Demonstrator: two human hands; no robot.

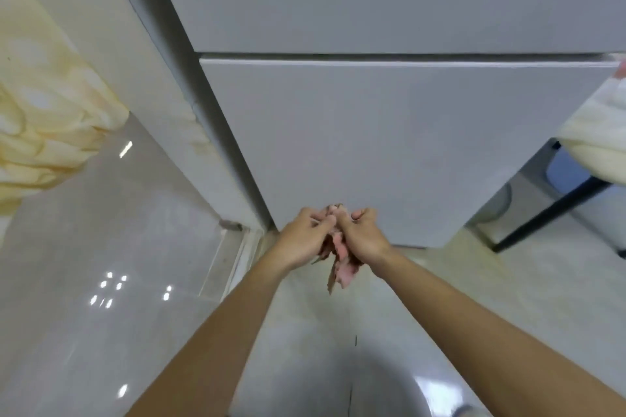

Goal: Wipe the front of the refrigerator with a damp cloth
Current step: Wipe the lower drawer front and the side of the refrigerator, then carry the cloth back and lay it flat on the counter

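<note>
A: Hand status?
B: Left hand (303,240) and right hand (364,237) both grip the cloth (343,267), bunched between them, tail hanging down.
A: Cloth position?
B: Low, just before the fridge (372,145), at its closed lower door; contact cannot be determined

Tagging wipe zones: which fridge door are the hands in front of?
The lower door, beneath the horizontal seam; left hand and right hand bunch the cloth near its bottom edge.
</note>
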